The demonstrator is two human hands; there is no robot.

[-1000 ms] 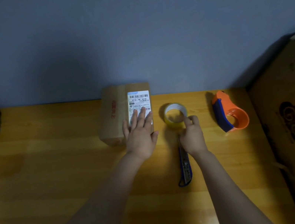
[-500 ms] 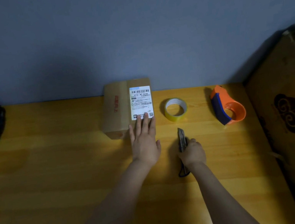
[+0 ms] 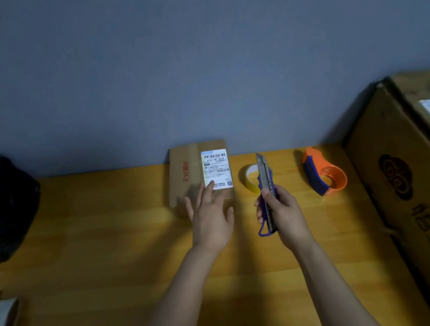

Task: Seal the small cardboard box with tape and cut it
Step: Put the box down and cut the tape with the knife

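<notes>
The small cardboard box [image 3: 196,171] lies at the far edge of the wooden table [image 3: 95,254], against the wall, its long axis running near to far, white shipping label [image 3: 216,169] on the right half of its top. Nearest me, my right hand [image 3: 283,212] is closed around the utility knife [image 3: 266,191], which points away from me and stands up off the table. My left hand [image 3: 211,214] is flat and spread, fingertips resting on the box's near end. The box sits left of the knife, with the yellow tape roll [image 3: 252,179] just beyond my right hand, partly hidden by the knife. I judge my right hand must cross leftward. The orange tape dispenser [image 3: 323,173] sits farther right.
</notes>
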